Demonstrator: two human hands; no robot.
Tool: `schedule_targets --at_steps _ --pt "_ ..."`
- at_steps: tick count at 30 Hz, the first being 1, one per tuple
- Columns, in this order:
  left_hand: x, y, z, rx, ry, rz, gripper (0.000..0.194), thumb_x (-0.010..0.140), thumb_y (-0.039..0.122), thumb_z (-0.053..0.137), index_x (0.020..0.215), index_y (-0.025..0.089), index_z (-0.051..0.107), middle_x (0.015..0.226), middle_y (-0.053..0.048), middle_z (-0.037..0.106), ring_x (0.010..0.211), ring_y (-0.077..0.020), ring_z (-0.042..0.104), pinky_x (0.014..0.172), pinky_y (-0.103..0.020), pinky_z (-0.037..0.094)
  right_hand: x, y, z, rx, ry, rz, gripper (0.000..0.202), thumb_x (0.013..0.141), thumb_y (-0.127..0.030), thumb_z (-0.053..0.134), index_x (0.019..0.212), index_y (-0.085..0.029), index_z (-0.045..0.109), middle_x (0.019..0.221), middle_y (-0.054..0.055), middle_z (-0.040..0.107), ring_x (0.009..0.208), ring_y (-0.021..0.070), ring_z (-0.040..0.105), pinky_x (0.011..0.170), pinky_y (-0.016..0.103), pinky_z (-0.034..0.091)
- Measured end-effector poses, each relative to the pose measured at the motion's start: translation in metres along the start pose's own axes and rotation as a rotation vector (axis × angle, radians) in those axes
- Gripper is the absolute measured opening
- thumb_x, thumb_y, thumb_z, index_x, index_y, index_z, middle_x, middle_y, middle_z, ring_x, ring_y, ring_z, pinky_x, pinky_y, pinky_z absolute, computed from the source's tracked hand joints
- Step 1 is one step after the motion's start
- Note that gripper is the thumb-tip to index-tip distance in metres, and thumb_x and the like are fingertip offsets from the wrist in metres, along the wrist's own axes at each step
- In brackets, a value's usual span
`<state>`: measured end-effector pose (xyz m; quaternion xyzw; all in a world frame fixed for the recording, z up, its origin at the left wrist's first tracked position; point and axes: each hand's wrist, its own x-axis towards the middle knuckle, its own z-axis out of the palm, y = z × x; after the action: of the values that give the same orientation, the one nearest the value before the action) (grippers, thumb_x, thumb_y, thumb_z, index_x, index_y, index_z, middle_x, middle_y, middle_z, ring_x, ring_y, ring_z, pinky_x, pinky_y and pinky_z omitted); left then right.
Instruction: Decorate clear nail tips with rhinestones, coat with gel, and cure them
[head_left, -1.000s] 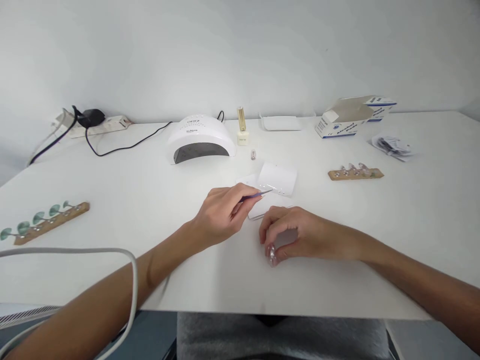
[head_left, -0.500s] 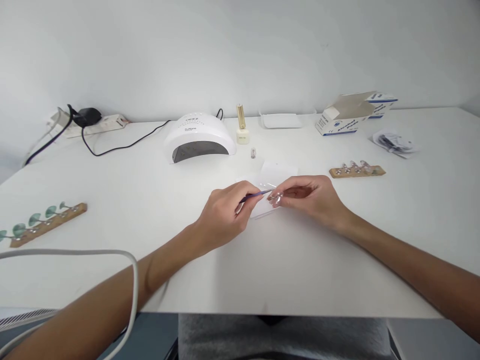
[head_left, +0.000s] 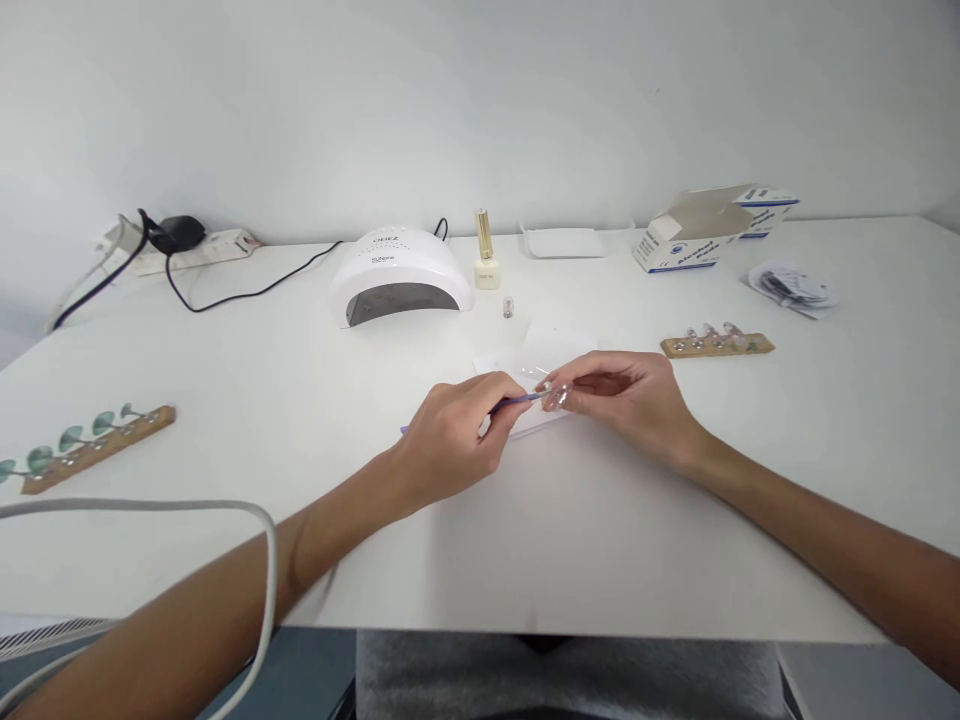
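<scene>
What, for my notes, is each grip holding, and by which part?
Left grip: blue tool, by its shaft near the tip. Right grip: clear piece, held part unclear.

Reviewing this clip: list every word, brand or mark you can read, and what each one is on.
"SUNone": front of the white lamp
"OEIEZ", as best it reads: higher on the same lamp
"Alcohol Pads": front of the open box
"CE", small and faint: lower corner of that box
Too small or blurred to read: the label on the gold-capped bottle, most print on the box behind, and the print on the flat packets.
</scene>
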<state>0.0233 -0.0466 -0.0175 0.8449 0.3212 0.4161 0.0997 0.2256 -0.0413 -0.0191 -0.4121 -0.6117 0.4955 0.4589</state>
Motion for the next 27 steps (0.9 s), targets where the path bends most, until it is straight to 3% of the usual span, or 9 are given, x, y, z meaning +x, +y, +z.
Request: schedule_targets --at_steps 27 --pt "-0.0018 -0.0020 0.0002 0.030 -0.017 0.012 0.007 0.085 0.013 0.056 0.078 0.016 0.059 0.056 0.006 0.050 0.047 -0.0038 0.032 0.043 -0.018 0.028 0.0007 -0.0015 0.0008 -0.001 0.010 -0.025 0.005 0.072 -0.022 0.075 0.076 -0.021 0.072 0.074 0.001 0.071 0.068 0.0161 0.069 0.068 0.033 0.059"
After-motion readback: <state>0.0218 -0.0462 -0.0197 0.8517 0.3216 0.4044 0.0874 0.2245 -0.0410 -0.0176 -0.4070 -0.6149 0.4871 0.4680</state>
